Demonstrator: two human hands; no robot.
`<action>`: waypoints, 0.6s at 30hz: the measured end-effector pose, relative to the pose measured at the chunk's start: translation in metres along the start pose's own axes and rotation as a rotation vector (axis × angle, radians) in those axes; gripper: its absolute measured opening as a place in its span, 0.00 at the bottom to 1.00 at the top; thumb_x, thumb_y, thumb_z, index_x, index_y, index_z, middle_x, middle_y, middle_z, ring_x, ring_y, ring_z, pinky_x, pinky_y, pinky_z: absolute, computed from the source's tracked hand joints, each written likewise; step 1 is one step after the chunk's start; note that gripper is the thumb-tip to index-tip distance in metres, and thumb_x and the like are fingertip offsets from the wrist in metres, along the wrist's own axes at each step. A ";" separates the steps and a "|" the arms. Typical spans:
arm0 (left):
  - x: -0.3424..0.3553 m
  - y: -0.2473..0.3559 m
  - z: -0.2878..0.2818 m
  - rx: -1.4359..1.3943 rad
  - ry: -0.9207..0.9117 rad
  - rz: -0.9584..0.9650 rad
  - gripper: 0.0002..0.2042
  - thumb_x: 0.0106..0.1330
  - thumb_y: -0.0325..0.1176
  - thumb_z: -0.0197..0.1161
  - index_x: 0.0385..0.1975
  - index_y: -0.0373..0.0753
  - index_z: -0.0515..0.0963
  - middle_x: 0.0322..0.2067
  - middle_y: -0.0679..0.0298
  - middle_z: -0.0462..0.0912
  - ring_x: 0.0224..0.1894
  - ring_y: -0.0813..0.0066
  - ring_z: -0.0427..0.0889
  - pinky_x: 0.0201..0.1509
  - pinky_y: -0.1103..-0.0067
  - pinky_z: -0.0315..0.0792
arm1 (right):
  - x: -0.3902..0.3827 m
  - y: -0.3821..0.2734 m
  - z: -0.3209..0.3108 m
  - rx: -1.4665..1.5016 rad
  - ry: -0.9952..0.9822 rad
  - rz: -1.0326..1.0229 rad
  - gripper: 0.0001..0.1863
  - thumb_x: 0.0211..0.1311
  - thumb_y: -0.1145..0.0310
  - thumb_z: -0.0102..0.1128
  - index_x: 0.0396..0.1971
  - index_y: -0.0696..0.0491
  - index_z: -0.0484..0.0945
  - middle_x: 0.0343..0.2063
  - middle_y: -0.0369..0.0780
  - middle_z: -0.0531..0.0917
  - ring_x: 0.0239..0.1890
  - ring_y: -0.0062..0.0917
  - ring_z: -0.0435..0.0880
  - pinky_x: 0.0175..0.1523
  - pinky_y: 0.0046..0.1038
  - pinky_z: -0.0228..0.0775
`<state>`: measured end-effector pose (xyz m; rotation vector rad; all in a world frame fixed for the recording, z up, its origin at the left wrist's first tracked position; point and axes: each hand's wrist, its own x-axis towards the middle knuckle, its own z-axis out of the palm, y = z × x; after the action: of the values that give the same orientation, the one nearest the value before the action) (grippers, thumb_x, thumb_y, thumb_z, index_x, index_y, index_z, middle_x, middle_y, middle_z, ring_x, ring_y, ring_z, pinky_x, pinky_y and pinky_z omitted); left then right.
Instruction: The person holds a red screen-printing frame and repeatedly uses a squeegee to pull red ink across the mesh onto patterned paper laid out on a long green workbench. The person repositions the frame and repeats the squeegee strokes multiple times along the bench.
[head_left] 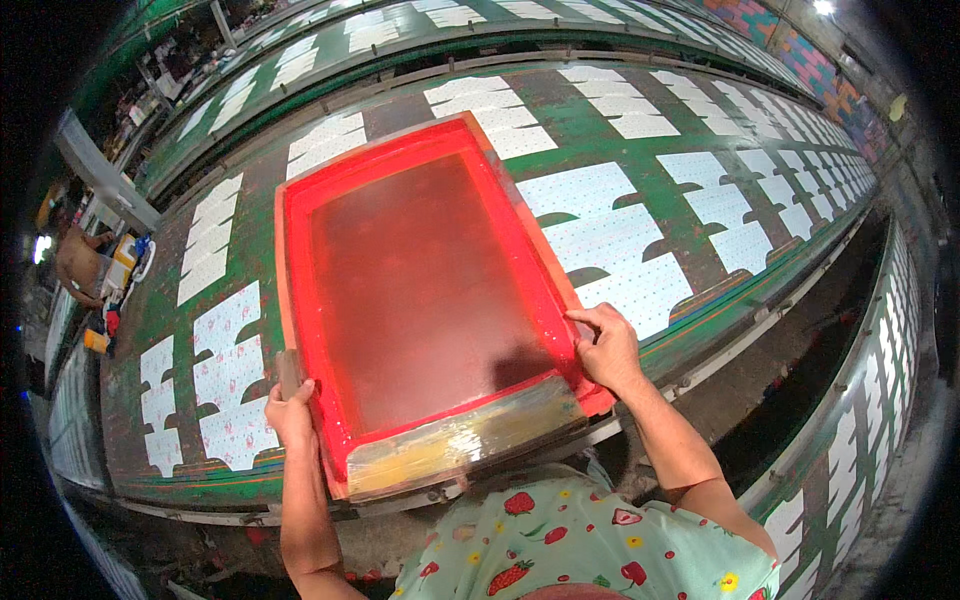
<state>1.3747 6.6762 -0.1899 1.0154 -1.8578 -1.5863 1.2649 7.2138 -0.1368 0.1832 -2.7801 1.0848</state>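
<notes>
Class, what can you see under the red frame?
Beyond the far and side edges of the red frame, the green table shows, with white dotted pieces on the right. What lies beneath is hidden by the frame and its dark panel.

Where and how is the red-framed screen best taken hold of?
The red-framed screen is probably best gripped at its long side rails, near the end closest to the body, one hand from each side: it is wide and flat, and the left hand and right hand hold these rails.
</notes>
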 end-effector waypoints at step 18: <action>-0.210 0.014 0.301 0.030 0.018 0.108 0.22 0.60 0.22 0.84 0.54 0.27 0.85 0.45 0.59 0.92 0.44 0.70 0.89 0.54 0.72 0.82 | 0.075 0.315 -0.164 0.028 0.204 -0.035 0.23 0.49 0.84 0.63 0.47 0.53 0.91 0.40 0.47 0.90 0.46 0.47 0.90 0.51 0.42 0.84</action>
<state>1.2674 7.0265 -0.2173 0.9233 -1.8961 -1.4867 1.1543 7.5512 -0.2117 0.1167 -2.5740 1.0695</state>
